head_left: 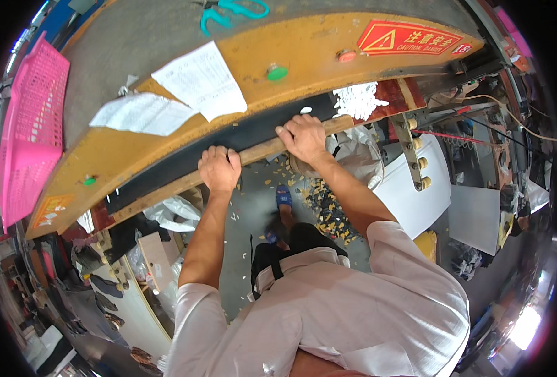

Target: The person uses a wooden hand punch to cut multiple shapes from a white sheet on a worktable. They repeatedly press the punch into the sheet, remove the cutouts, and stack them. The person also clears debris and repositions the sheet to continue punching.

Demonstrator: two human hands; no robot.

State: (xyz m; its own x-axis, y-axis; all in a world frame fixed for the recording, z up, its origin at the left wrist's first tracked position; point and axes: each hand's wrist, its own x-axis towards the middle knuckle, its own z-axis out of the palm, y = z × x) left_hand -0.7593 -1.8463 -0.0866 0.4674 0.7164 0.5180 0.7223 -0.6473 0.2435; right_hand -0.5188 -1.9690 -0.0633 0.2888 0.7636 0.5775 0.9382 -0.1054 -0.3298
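Note:
A long wooden bar (pixel 262 151) runs along the front edge of a yellow machine. My left hand (pixel 219 168) lies over it, fingers curled across the top. Further right, my right hand (pixel 303 138) grips the same bar, its fingers bent over the wood. Behind the bar is a black strip of bed (pixel 184 164). One small white piece (pixel 306 110) lies there just beyond my right fingertips. A pile of similar white pieces (pixel 360 100) sits to the right of that hand. The undersides of both grips are hidden.
On the machine's yellow front are a green button (pixel 277 73), a red button (pixel 346 56) and papers (pixel 203 81). Teal-handled scissors (pixel 234 11) lie on top. A pink basket (pixel 33 125) stands left. Yellow and dark scraps (pixel 328 210) litter the floor beside a whitish sack (pixel 363 154).

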